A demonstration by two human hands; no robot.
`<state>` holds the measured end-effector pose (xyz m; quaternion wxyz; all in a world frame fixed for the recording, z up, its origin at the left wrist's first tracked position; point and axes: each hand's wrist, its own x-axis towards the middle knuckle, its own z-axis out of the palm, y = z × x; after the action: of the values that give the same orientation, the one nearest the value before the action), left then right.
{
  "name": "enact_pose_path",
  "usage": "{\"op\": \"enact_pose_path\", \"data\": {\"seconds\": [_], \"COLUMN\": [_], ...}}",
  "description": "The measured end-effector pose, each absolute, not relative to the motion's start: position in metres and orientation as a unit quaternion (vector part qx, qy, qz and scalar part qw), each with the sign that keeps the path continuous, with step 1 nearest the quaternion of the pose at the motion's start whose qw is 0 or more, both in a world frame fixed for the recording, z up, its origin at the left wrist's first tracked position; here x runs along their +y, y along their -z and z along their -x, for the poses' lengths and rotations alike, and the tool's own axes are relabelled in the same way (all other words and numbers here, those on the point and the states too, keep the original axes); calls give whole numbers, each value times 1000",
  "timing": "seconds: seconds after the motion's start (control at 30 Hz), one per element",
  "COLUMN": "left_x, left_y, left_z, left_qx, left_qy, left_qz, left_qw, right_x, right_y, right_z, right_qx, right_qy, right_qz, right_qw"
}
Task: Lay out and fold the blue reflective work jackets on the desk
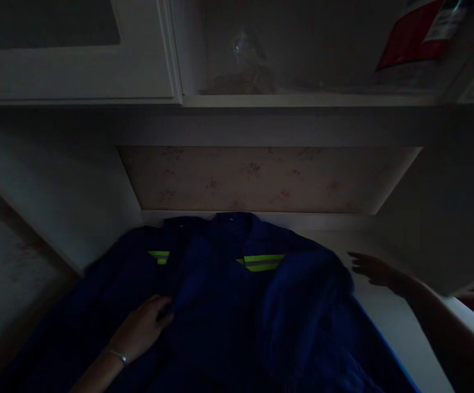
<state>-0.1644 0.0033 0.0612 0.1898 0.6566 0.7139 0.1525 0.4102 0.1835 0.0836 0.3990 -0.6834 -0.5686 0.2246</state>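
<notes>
A dark blue work jacket (228,305) with yellow-green reflective strips (261,262) lies spread on a white surface (400,327), collar toward the back wall. My left hand (142,327), a thin bracelet on its wrist, rests on the jacket's left front and pinches the fabric near the placket. My right hand (373,270) hovers flat over the white surface just right of the jacket's bunched right sleeve (302,316), fingers stretched out and holding nothing. The scene is very dim.
White side panels (69,202) close in the niche on the left and right. A pale floral wall (261,180) stands at the back. Overhead, white cabinets and a shelf (302,101) hold a clear bag and a red packet (412,33).
</notes>
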Motion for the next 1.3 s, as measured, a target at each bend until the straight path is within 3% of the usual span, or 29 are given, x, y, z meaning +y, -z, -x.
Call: {"op": "enact_pose_path", "data": {"seconds": [0.17, 0.3, 0.4, 0.6, 0.73, 0.83, 1.03, 1.2, 1.3], "left_x": [13, 27, 29, 27, 28, 31, 30, 27, 14], "left_y": [-80, -76, -50, -9, 1, 6, 4, -13, -26], "left_z": [139, 86, 68, 126, 155, 159, 160, 169, 151], "left_qx": [705, 646, 625, 645, 641, 635, 623, 634, 645], "left_qy": [-225, -198, -95, -37, -21, -19, -49, -84, -115], "left_qz": [-664, -736, -775, -763, -767, -772, -781, -769, -753], "left_qw": [107, 54, 21, 19, 4, -8, -21, 15, 56], "right_x": [126, 59, 38, 45, 37, 33, 35, 15, -1], "right_y": [-69, -62, -54, -67, -60, -42, -45, -87, -105], "right_z": [-383, -298, -255, -243, -227, -216, -211, -189, -174], "right_qx": [-669, -860, -903, -883, -924, -927, -918, -862, -857], "right_qy": [-218, -224, -183, -157, -214, -197, -178, -203, -275], "right_qz": [625, 443, 387, 409, 314, 318, 333, 358, 332], "right_qw": [338, 115, 37, 167, 50, 30, 124, 297, 284]}}
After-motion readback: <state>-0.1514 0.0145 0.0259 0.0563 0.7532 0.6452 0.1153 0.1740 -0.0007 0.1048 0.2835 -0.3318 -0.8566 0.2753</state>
